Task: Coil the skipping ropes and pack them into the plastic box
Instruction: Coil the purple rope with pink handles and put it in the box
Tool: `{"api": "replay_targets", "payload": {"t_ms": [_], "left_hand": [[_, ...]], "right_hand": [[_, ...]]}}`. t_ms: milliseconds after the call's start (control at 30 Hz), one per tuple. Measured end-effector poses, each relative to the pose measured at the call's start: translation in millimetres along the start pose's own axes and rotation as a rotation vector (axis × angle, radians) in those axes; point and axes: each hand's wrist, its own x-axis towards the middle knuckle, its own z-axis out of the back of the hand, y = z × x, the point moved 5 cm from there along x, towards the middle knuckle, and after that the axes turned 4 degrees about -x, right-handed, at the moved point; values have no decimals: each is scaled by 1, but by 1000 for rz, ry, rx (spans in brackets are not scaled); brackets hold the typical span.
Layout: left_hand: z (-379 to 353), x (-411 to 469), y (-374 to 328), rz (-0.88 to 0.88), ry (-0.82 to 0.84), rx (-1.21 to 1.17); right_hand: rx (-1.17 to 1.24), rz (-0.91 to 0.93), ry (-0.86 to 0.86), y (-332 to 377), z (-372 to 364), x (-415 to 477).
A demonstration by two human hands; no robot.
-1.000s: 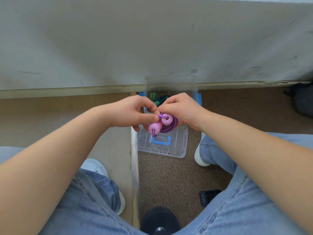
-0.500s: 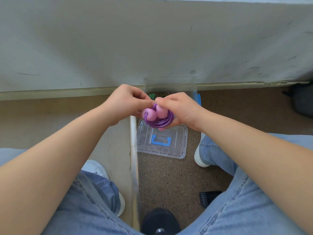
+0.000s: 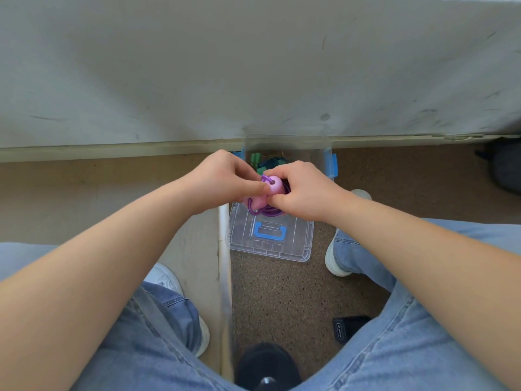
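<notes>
Pinching purple rope coil [image 3: 270, 212] between left hand [image 3: 222, 182] and right hand [image 3: 304, 190], mid-frame; liable to unwind on slackened grip.

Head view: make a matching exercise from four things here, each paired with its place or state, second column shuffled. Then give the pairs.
1 purple skipping rope
2 clear lid
3 green handles
4 plastic box

A flat on the floor
B gripped by left hand and right hand
C inside the plastic box
D open, by the wall

Pairs: 1-B, 2-A, 3-C, 4-D
</notes>
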Motion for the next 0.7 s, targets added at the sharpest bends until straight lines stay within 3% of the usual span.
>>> {"api": "replay_targets", "payload": {"t_ms": [200, 367, 567, 700], "left_hand": [[8, 6, 5, -58, 6, -88], [2, 8, 5, -95, -106, 225], [4, 10, -1, -177, -212, 261], [-2, 7, -6, -237, -179, 332]], "right_hand": [[52, 80, -34, 3, 7, -3], [6, 102, -18, 3, -2, -1], [-5, 67, -83, -3, 17, 0], [-66, 75, -46, -3, 13, -3]]}}
